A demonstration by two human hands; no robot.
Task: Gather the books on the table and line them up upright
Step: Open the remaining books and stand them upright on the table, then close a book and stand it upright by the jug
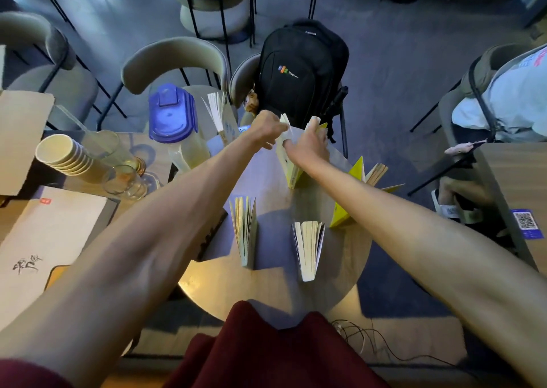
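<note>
Several books stand upright, fanned open, on a round wooden table (275,293). At the far edge a yellow-covered book (288,165) is held by both hands: my left hand (266,128) pinches its left cover and pages, my right hand (309,146) grips its right side. Nearer me stand a pale book (245,231) and a white-paged book (308,247). Two yellow books (340,217) (370,173) stand at the right, partly behind my right forearm. Another open book (220,115) stands at the far left.
A black backpack (302,71) rests on a chair just beyond the table. A blue-lidded pitcher (174,118), stacked paper cups (63,157) and glasses (125,180) crowd the left table. Another person sits at the right (509,97). Cables (364,340) lie on the floor.
</note>
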